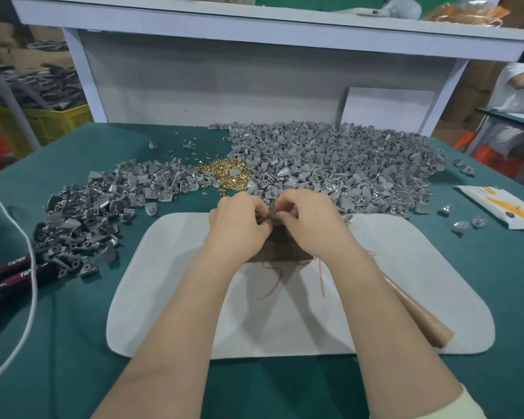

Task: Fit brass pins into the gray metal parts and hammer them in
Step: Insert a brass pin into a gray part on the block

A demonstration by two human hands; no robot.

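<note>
Two hands meet over the far edge of the white pad (170, 297), above a brown block (285, 247). Left hand (239, 220) and right hand (310, 219) both have their fingers curled, pinching one small gray part (272, 213) between them; a pin in it cannot be made out. Brass pins (224, 173) lie heaped just beyond the knuckles, between the large gray pile (345, 164) on the right and the smaller gray pile (97, 213) on the left. A wooden handle (418, 319) lies on the pad beside the right forearm.
</note>
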